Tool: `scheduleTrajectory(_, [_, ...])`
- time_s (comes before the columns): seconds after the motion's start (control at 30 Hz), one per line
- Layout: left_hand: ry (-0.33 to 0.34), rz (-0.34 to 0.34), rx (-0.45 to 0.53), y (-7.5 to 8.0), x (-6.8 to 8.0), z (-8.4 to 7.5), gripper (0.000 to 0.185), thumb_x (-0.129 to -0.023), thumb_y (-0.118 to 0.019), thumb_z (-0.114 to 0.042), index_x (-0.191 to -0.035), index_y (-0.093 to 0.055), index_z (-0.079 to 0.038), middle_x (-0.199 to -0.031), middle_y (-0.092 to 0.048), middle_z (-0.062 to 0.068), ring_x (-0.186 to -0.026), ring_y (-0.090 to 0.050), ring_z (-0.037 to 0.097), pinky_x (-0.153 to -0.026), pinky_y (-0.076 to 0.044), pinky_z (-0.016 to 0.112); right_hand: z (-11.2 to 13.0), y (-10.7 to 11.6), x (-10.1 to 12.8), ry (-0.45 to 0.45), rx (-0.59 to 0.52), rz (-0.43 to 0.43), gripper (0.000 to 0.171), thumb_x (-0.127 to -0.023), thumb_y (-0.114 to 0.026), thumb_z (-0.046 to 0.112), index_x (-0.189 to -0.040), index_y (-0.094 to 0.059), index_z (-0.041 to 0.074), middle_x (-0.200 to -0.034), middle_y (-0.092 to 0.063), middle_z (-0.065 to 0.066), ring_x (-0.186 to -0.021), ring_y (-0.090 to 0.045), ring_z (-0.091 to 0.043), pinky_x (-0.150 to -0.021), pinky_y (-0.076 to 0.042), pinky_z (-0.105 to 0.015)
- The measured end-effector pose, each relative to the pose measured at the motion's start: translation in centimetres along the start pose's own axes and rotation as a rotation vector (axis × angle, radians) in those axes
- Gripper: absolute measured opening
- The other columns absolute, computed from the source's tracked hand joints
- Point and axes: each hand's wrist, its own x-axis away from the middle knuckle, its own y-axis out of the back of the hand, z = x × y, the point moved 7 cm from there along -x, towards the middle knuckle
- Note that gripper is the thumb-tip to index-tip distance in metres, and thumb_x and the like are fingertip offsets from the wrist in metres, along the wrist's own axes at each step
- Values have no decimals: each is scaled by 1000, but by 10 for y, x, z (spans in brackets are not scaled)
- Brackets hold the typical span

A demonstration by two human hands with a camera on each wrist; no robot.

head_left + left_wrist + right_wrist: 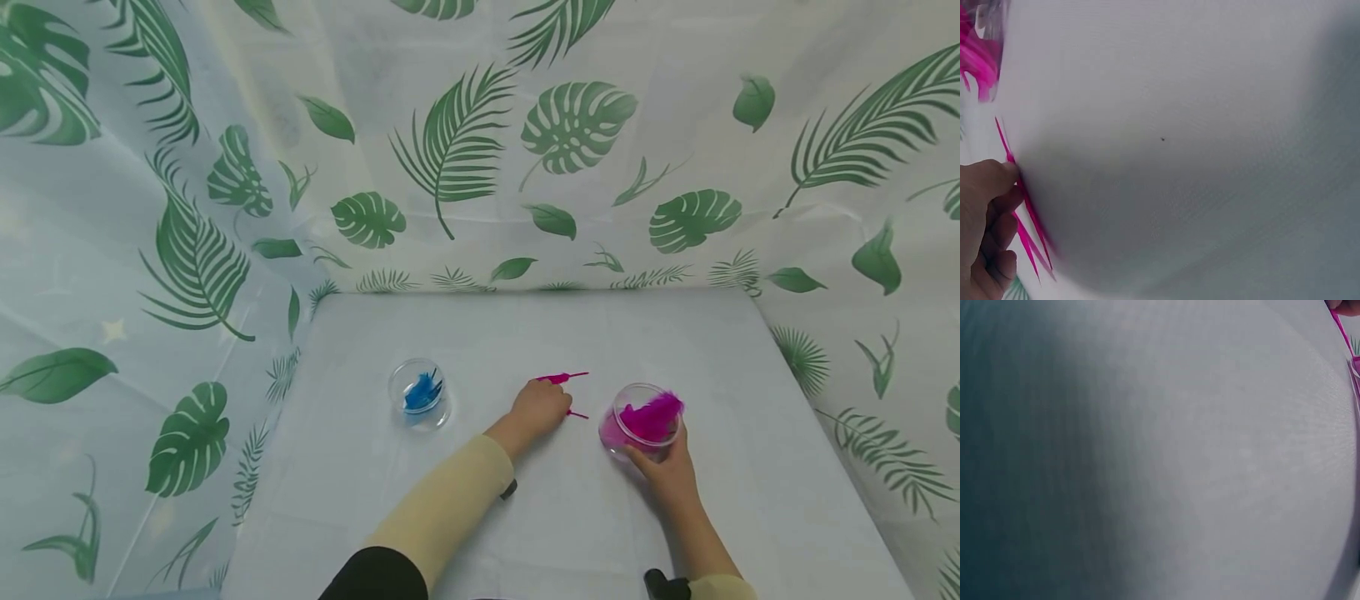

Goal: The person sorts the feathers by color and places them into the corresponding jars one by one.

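My left hand (538,410) is low over the table, its thumb and fingertips pinching a thin magenta feather (1030,203). A second magenta feather (1026,240) crosses close beside it under the curled fingers. In the head view, one magenta feather (557,378) shows past the far side of this hand, and a short magenta tip (577,414) sticks out near its fingertips. To the right, my right hand (671,467) grips a clear round jar (611,437) from its near right side. Fluffy magenta feathers (651,417) fill the jar and rise above its rim.
Left of the left hand stands another clear jar (396,392) with blue feathers (422,392) in it. A white cloth covers the table (480,333). Leaf-printed curtains (465,250) hang along the back and both sides.
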Motion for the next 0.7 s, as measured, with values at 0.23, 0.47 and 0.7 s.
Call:
scheduleTrajectory(0.23, [7, 18, -11, -1, -2, -4, 15, -97, -58, -17, -97, -70, -25, -99, -68, -7, -92, -61, 14, -77, -49, 29, 1, 0, 0, -1, 7, 0, 117, -80, -83, 33, -160, 2, 26, -161, -23, -21, -149, -19, -43, -117, -17, -65])
scheduleTrajectory(0.47, [33, 36, -2, -4, -5, -5, 14, -98, -57, -17, -96, -69, -23, -99, -68, -6, -90, -60, 14, -78, -50, 28, -3, -2, -1, -8, 14, 1, 117, -80, -83, 33, -160, 3, 26, -161, -24, -21, -149, -20, -43, -117, -18, -66])
scheduleTrajectory(0.7, [48, 58, -19, -2, -5, -8, 17, -100, -53, -17, -104, -69, -20, -103, -67, -4, -94, -59, 14, -82, -51, 27, -1, -1, -1, 5, 10, 0, 117, -80, -83, 31, -160, 1, 23, -160, -24, -23, -149, -19, -43, -118, -17, -65])
